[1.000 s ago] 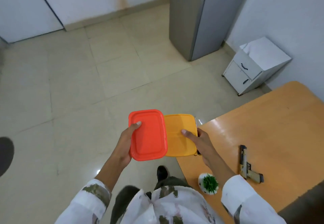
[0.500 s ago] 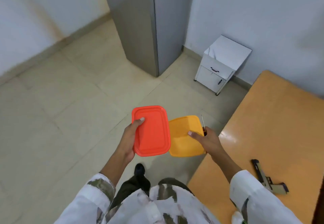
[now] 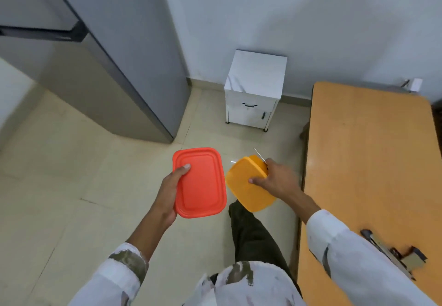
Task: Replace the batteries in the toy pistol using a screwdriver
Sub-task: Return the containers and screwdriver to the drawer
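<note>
My left hand (image 3: 168,192) grips a red lidded plastic box (image 3: 199,182) by its left edge, thumb on the lid. My right hand (image 3: 278,180) holds a yellow lidded box (image 3: 247,186), tilted, together with a thin screwdriver (image 3: 260,156) whose metal tip sticks up past the fingers. Both boxes hover over the floor, left of the table. The toy pistol (image 3: 394,253), black and tan, lies on the orange wooden table (image 3: 366,162) at the lower right, partly behind my right sleeve.
A grey refrigerator (image 3: 100,71) stands at the left. A small white drawer cabinet (image 3: 254,90) sits against the wall between the refrigerator and the table. Beige tiled floor lies underfoot, with my dark trouser leg (image 3: 253,236) below the boxes.
My view has swung right, so the table lies more squarely at the right. The yellow box has tilted and drawn apart from the red one. The small plant is out of view.
</note>
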